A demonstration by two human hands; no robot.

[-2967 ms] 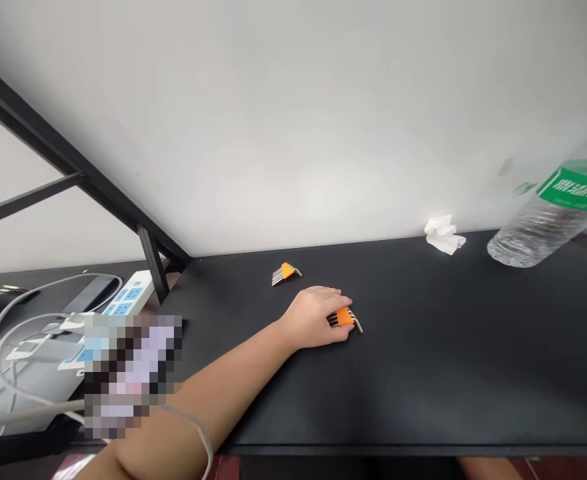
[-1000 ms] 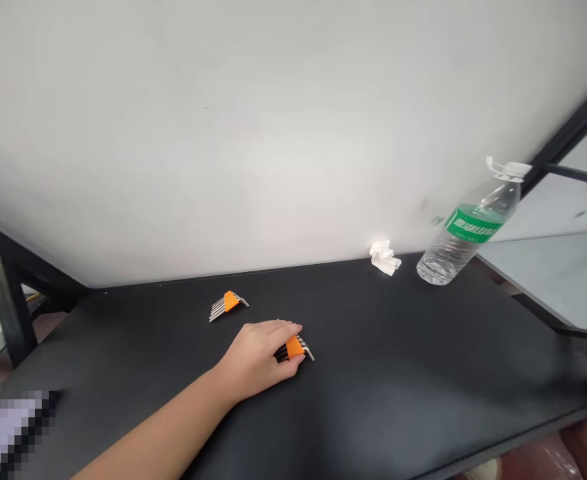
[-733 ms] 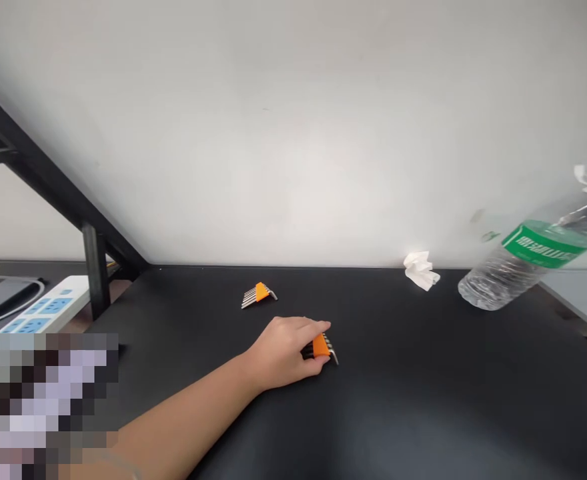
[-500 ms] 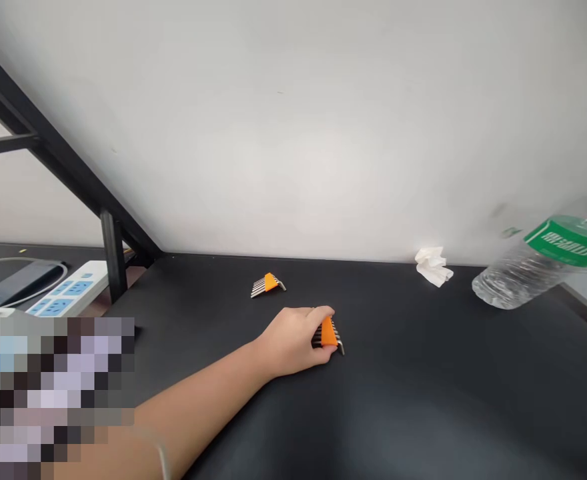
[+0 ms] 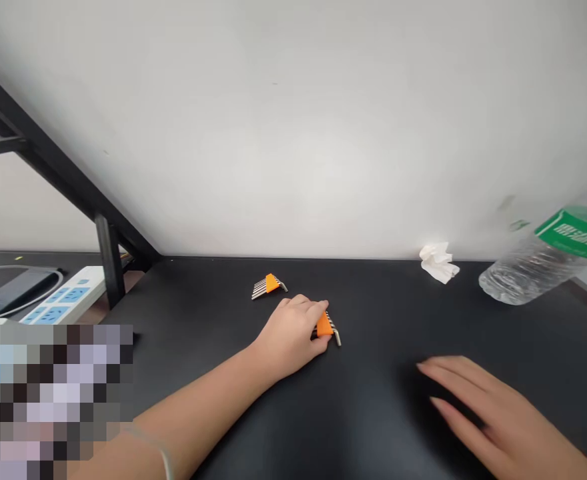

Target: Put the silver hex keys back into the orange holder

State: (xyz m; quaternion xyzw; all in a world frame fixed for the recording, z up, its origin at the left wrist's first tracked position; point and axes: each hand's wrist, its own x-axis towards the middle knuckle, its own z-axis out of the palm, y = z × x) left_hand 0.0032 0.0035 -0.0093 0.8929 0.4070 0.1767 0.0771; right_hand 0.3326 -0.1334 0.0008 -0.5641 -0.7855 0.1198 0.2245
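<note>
Orange hex sets: qty 2, 1 held.

You see orange on your hex key set and the other hex key set, a black table, a white tissue, a green-and-white bottle label, and a white power strip with blue sockets.

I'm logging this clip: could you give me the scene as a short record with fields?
Left hand: gripping near key set
Right hand: thumb and fingers apart, nothing held
Far key set: on table, beyond left hand
Tissue: crumpled, by wall
Bottle: right of tissue, green label
Power strip: left of black post
</note>
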